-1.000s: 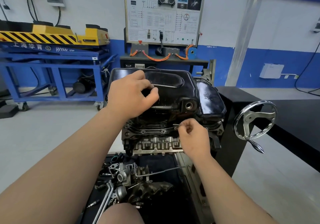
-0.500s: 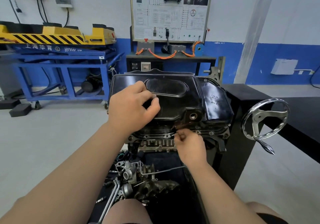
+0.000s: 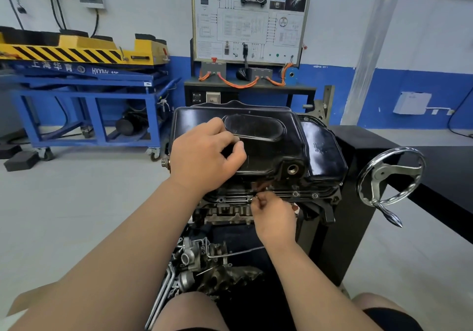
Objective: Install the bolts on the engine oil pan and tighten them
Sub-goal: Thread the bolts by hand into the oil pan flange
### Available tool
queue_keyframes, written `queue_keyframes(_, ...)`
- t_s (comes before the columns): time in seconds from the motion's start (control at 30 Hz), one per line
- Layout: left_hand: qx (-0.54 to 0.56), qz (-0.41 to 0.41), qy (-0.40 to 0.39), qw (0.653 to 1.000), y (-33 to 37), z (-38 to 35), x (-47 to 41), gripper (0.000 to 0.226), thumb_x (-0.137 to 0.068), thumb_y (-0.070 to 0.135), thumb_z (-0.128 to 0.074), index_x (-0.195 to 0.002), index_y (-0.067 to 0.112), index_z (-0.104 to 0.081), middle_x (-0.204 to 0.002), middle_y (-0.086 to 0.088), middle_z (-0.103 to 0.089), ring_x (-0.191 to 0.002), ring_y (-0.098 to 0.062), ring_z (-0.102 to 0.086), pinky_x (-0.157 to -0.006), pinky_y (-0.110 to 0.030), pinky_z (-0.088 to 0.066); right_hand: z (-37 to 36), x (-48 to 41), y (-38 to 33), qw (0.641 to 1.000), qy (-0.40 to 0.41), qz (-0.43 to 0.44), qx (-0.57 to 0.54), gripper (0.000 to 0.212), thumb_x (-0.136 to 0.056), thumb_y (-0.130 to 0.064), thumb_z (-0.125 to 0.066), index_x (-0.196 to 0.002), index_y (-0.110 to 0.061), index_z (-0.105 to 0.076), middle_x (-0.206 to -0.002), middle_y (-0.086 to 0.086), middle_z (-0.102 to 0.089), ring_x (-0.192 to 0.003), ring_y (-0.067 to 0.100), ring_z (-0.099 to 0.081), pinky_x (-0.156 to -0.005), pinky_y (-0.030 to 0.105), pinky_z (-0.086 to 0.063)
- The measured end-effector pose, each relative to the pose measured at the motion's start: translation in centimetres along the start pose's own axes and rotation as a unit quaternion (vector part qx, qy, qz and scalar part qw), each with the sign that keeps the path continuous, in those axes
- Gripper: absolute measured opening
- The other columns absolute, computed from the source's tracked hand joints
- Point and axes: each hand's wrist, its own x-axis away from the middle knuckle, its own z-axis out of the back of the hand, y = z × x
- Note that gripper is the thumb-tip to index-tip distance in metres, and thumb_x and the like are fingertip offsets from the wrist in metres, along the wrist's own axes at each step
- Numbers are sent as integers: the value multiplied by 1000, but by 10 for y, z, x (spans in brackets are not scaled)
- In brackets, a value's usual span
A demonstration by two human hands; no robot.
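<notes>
A glossy black oil pan sits bottom-up on the engine block, which is mounted on a black stand. My left hand rests on the pan's near left side with its fingers curled; whether it holds anything is hidden. My right hand is at the pan's front flange, pinching a small bolt at a flange hole. Other bolts sit in the flange to the right. A drain hole opens in the pan's front face.
A chrome handwheel sticks out of the stand at the right. Loose metal engine parts lie in a tray below the engine. A blue and yellow lift cart stands at the left, a training board behind.
My right hand has shifted a little left along the front flange with the bolt pinched. The left hand keeps its place on the pan. The camera has tilted, so the engine sits lower in view.
</notes>
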Motion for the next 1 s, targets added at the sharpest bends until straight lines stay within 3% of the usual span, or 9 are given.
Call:
queue_keyframes(0.2, 2, 5, -3, 1000, -1, -1, 1, 25, -82, 32, -55, -74, 19, -76, -67, 5, -56, -56, -16, -55, -41, -27, -43, -7, 6, -11, 999, 21, -12, 23, 20, -93, -38, -53, -89, -21, -63, -74, -1, -69, -70, 21, -65, -57, 27, -46)
queue_keyframes(0.43, 0, 7, -2, 1000, -2, -2, 2, 27, -83, 31, -55, -73, 18, -76, -67, 5, -56, -56, -17, -54, -41, -29, -44, -9, 3, -10, 999, 29, -22, 40, 28, -91, -43, -53, -75, -21, -53, -65, 0, -64, -65, 23, -63, -54, 26, -36)
queue_keyframes(0.67, -3, 12, -6, 1000, 0, 0, 3, 28, -83, 31, -54, -73, 17, -76, -67, 4, -56, -56, -17, -54, -42, -30, -45, -10, 1, -8, 998, 28, -23, 54, 33, -91, -51, -52, -83, -20, -60, -71, 0, -67, -73, 23, -65, -57, 27, -38)
queue_keyframes(0.8, -4, 12, -4, 1000, 0, 0, 3, 27, -83, 31, -54, -72, 17, -75, -67, 4, -56, -55, -17, -54, -42, -28, -44, -16, 2, -12, 996, 36, -68, -49, 26, -90, -42, -59, -95, -17, -65, -71, -3, -68, -71, 18, -65, -56, 24, -38)
queue_keyframes(0.9, -3, 12, -5, 1000, -1, 0, 3, 27, -83, 32, -55, -72, 17, -75, -68, 4, -56, -55, -17, -53, -42, -28, -43, -25, 6, -19, 971, 44, -125, -197, 11, -91, -20, -59, -83, -14, -62, -69, 0, -67, -70, 21, -66, -66, 32, -53)
queue_keyframes(1.0, 0, 12, -6, 1000, -1, -1, 3, 27, -83, 32, -55, -73, 18, -75, -69, 4, -56, -55, -16, -53, -42, -27, -43, -28, 7, -23, 938, 47, -174, -296, 21, -90, -8, -56, -71, -16, -57, -64, -7, -64, -69, 19, -67, -73, 38, -56)
